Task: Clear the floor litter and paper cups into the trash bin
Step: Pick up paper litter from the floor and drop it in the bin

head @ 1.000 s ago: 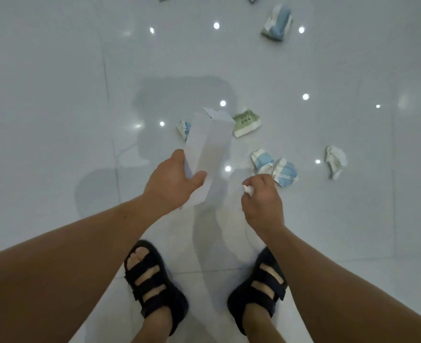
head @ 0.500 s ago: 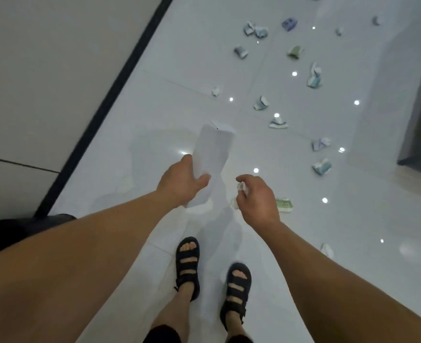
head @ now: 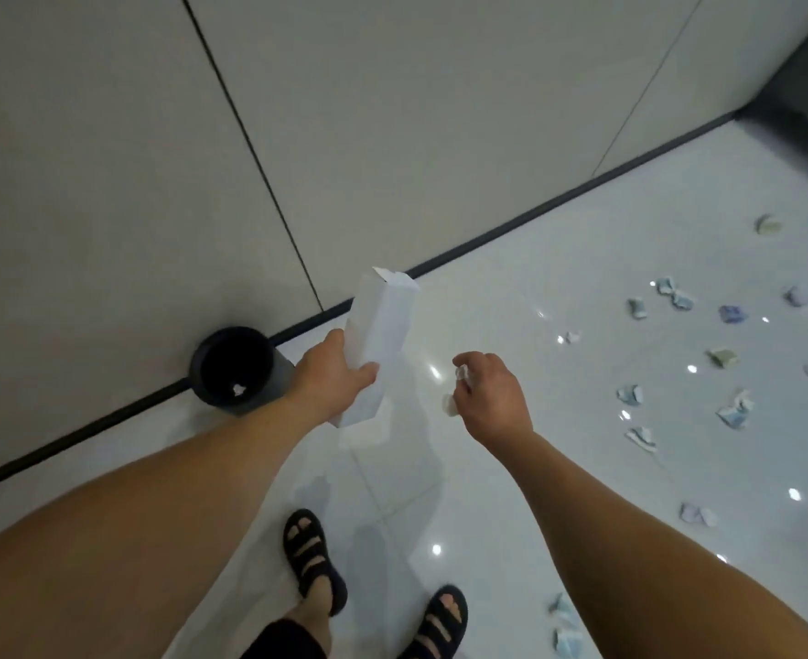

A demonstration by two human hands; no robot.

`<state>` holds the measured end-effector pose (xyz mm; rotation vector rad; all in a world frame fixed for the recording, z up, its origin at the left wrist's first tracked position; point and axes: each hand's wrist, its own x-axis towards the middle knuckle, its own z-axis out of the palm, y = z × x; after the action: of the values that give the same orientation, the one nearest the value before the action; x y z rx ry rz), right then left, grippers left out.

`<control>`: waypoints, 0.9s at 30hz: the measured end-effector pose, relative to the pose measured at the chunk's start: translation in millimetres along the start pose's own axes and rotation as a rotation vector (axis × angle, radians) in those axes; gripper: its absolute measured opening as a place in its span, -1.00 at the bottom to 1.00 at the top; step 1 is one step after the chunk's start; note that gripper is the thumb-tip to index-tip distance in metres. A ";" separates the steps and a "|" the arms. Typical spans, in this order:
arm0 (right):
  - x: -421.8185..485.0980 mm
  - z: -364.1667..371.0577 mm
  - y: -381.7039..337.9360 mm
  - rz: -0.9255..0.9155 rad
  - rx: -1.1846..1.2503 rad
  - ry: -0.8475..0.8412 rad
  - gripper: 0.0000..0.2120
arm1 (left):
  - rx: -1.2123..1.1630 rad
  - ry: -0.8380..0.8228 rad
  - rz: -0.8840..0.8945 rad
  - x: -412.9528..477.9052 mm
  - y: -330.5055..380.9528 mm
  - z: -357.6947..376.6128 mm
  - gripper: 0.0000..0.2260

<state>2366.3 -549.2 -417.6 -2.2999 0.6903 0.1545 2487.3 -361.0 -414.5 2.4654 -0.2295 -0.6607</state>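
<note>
Though apart, both full: left hand (head: 331, 379) tight round carton (head: 379, 332), right hand (head: 493, 398) round scraps (head: 462, 373).

Person turned toward wall (head: 392, 111); trash bin (head: 278, 378) now near left hand (head: 328, 373).

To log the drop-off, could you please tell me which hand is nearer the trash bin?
Left. The left hand, holding a white paper bag, is just beside the trash bin; the right hand, pinching a scrap, is farther right.
</note>
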 end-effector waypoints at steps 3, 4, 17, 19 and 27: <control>14.6 27.8 -71.9 -0.103 -0.045 -0.058 -0.69 | -0.083 0.101 -0.095 -5.1 -51.2 -62.8 -0.51; 20.4 40.5 -95.4 -0.134 -0.053 -0.071 -0.70 | -0.095 0.134 -0.121 -4.7 -69.0 -81.0 -0.52; 99.8 244.3 -280.8 -0.286 -0.091 -0.314 -0.70 | -0.053 0.276 -0.284 68.7 -250.5 -209.0 -0.64; 122.6 269.8 -276.6 -0.290 -0.111 -0.317 -0.71 | -0.082 0.276 -0.306 92.1 -265.8 -201.0 -0.62; 239.8 386.5 -226.6 -0.204 -0.184 -0.374 -0.71 | -0.273 0.270 -0.352 217.7 -324.8 -118.9 -0.61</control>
<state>2721.1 -257.7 -635.2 -2.4043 0.2583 0.5549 2740.8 -101.6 -602.7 2.3113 0.3829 -0.4542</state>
